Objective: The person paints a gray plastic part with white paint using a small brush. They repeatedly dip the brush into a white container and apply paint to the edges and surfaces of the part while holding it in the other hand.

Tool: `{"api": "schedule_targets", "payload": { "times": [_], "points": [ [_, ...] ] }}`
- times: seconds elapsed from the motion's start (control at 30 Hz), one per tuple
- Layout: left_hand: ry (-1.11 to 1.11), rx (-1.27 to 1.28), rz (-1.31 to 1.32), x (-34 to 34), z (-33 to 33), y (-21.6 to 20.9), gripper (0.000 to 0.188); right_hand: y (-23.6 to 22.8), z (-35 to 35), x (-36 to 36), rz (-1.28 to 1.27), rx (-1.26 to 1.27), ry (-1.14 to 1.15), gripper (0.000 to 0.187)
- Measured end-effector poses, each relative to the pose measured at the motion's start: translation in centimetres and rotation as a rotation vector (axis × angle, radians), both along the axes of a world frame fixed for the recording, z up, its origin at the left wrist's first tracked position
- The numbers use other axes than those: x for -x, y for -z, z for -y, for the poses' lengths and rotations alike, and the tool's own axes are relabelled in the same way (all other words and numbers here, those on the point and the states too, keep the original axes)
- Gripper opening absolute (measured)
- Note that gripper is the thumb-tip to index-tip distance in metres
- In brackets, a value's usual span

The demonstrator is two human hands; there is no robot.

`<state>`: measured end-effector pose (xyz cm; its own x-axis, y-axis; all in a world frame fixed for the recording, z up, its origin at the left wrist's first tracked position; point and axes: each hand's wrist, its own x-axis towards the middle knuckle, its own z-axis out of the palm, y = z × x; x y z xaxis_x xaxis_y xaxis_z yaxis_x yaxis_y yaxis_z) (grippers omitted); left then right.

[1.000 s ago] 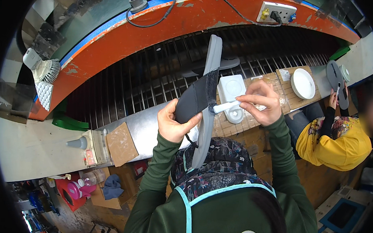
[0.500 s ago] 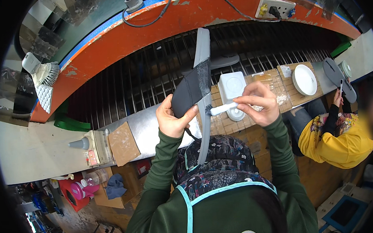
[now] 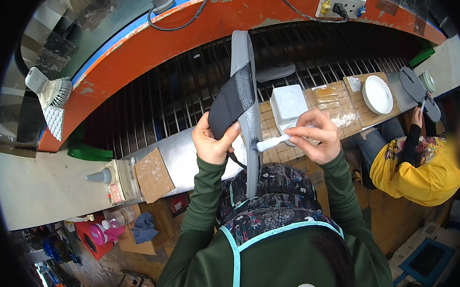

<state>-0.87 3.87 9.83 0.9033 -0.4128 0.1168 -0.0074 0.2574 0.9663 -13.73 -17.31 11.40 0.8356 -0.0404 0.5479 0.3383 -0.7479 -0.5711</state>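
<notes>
A slipper with a grey sole (image 3: 249, 124) and a wide black upper (image 3: 229, 108) is held on edge above my lap. My left hand (image 3: 212, 144) is closed round the upper, thumb on the near side and fingers behind it. Between the fingertips of my right hand (image 3: 316, 138) is a small white brush (image 3: 273, 142). Its dark bristles touch the edge of the sole, just below the upper. A white square container (image 3: 289, 102) stands on the bench, partly behind my right hand.
A white bowl (image 3: 377, 94) stands on a board at the right. Metal rollers (image 3: 174, 94) run beneath the orange hood (image 3: 191, 19). Cardboard (image 3: 154, 174) lies at the left. On the right, a co-worker in a yellow top (image 3: 418, 171) handles another grey sole (image 3: 415, 87).
The slipper has tilted slightly, its top end leaning further left. The brush tip has moved a little down and left, with my right hand following. My left hand keeps its hold.
</notes>
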Motion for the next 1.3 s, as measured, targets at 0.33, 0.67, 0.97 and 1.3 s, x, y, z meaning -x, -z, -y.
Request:
{"api": "schedule_targets", "payload": {
  "times": [0.33, 0.67, 0.97, 1.3],
  "points": [
    [-0.003, -0.029, 0.036, 0.4, 0.2, -0.1, 0.024, -0.7, -0.3, -0.1, 0.158, 0.082, 0.211, 0.025],
    [-0.037, 0.011, 0.022, 0.5, -0.3, 0.1, 0.024, -0.4, -1.3, 0.6, 0.080, 0.030, 0.158, 0.024],
    [0.200, 0.379, -0.141, 0.4, 0.0, 1.3, 0.042, 0.5, -1.5, -1.3, 0.051, -0.362, 0.179, 0.018],
    [0.196, 0.341, -0.113, -0.1, -0.2, 4.1, 0.064, 0.0, -0.8, -1.5, -0.044, -0.451, -0.058, 0.015]
  ]
}}
